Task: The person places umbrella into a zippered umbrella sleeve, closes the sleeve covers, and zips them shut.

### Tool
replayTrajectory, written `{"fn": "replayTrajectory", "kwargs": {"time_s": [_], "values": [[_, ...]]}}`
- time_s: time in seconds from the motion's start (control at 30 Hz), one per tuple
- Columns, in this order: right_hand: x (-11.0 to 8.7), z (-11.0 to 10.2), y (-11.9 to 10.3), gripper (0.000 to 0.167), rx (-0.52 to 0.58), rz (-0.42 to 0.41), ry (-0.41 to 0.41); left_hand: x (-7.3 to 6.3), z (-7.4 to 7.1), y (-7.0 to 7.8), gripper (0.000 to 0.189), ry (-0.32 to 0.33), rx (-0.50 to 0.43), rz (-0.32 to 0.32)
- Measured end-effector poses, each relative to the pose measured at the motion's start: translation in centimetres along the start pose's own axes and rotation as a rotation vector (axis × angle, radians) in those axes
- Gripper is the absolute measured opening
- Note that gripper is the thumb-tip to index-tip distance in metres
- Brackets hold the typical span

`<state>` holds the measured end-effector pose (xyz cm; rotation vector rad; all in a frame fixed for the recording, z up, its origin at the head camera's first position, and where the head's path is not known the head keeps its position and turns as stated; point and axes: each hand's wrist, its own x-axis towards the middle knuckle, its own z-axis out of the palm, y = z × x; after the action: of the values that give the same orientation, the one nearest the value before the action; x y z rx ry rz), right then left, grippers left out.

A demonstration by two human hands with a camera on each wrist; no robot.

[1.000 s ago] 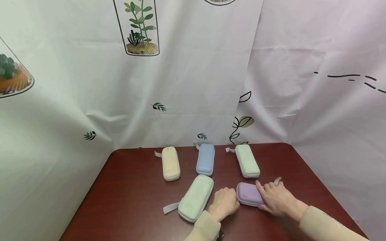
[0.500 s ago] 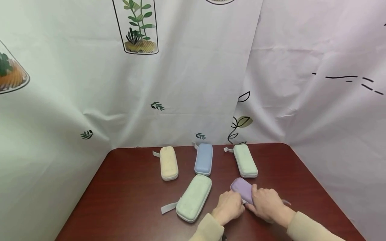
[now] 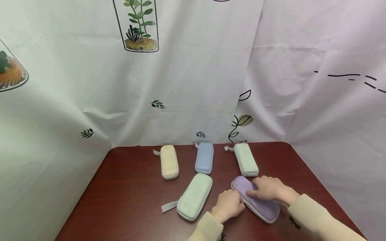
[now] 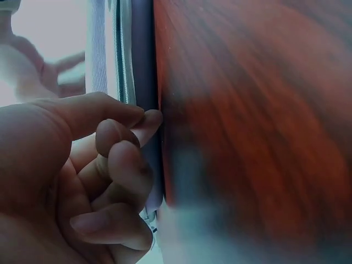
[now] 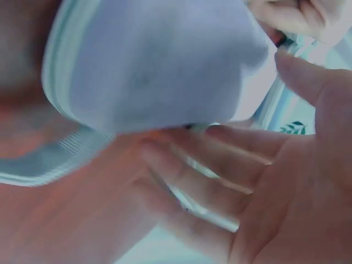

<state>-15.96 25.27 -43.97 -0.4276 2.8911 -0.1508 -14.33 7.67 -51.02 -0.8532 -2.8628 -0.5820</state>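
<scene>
A purple zippered case [image 3: 262, 209] lies slantwise on the table, its near end toward the lower right. At its left zipper side is my left hand [image 3: 227, 204], fingers curled. The left wrist view shows that hand's thumb and forefinger [image 4: 140, 115] pinching at the case's zipper side [image 4: 125, 55]; whether a zipper pull is between them is hidden. My right hand [image 3: 268, 188] is at the far right side of the case, thumb on its top. In the right wrist view its fingers [image 5: 198, 181] are spread and fairly straight beside the case [image 5: 165, 66].
A larger pale green case [image 3: 194, 197] with a grey strap lies left of my left hand. Along the back of the dark red table [image 3: 129, 187] stand a cream case [image 3: 169, 162], a blue case [image 3: 204, 157] and another pale green case [image 3: 246, 159]. A printed cloth [image 3: 193, 73] hangs behind.
The purple case has turned from sideways to slanting, its right end swinging toward me. My right hand has loosened and shifted up its far side; the left hand stays at the zipper side.
</scene>
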Motion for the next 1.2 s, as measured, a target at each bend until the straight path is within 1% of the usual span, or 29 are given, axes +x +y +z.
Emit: {"fn": "replayTrajectory", "kwargs": {"time_s": [0.07,0.13,0.2,0.33,0.4,0.47,0.53,0.6,0.67,0.7,0.73,0.8,0.9,0.97,1.03,1.07,1.13,1.2], "values": [[0.6,-0.2,-0.2,0.042,0.020,-0.027,0.043,0.1,0.0,0.0,0.037,-0.002,0.007,0.002],[1.2,0.0,-0.7,0.042,0.018,-0.049,0.061,0.1,0.0,0.0,0.036,-0.008,0.002,0.002],[1.9,0.3,-1.3,0.043,-0.005,-0.062,0.070,0.0,-0.1,0.0,0.034,-0.025,-0.009,-0.002],[2.9,1.0,-2.5,0.046,-0.071,-0.084,0.081,-0.2,-0.3,-0.4,0.023,-0.048,-0.045,-0.023],[3.4,1.3,-2.9,0.049,-0.072,-0.066,0.101,-0.2,-0.6,-0.8,0.026,-0.045,-0.049,-0.025],[3.7,1.4,-3.2,0.048,-0.048,-0.026,0.111,-0.3,-0.9,-1.1,0.033,-0.050,-0.053,-0.026],[3.8,1.6,-3.2,0.047,-0.017,0.021,0.120,-0.4,-1.2,-1.3,0.037,-0.092,-0.055,-0.018],[3.9,1.8,-3.2,0.051,0.011,0.062,0.125,-0.6,-1.4,-1.3,0.032,-0.157,-0.070,-0.004],[3.8,2.0,-3.1,0.055,0.032,0.100,0.130,-0.8,-1.5,-1.4,0.020,-0.219,-0.077,0.014],[3.8,2.1,-3.0,0.053,0.042,0.118,0.137,-0.9,-1.5,-1.4,0.014,-0.244,-0.076,0.024],[3.8,2.2,-3.0,0.052,0.053,0.131,0.146,-1.0,-1.6,-1.5,0.011,-0.262,-0.075,0.035],[3.9,2.6,-2.8,0.048,0.067,0.145,0.175,-1.2,-1.7,-1.6,0.009,-0.279,-0.063,0.038],[3.6,3.3,-2.2,0.046,0.058,0.139,0.221,-1.4,-1.7,-1.6,0.009,-0.296,-0.044,0.046],[3.2,3.6,-1.8,0.047,0.026,0.097,0.258,-1.5,-1.7,-1.6,0.010,-0.301,-0.047,0.048],[2.7,3.7,-1.4,0.042,-0.013,0.016,0.301,-1.5,-1.8,-1.6,0.011,-0.304,-0.048,0.049],[2.5,3.6,-1.2,0.038,-0.038,-0.044,0.324,-1.5,-1.9,-1.7,0.011,-0.305,-0.049,0.047],[2.0,3.2,-0.7,0.028,-0.104,-0.194,0.373,-1.5,-2.0,-1.8,0.011,-0.308,-0.043,0.041],[1.6,2.5,-0.3,0.024,-0.168,-0.352,0.422,-1.5,-2.1,-1.9,0.011,-0.312,-0.035,0.037]]}}
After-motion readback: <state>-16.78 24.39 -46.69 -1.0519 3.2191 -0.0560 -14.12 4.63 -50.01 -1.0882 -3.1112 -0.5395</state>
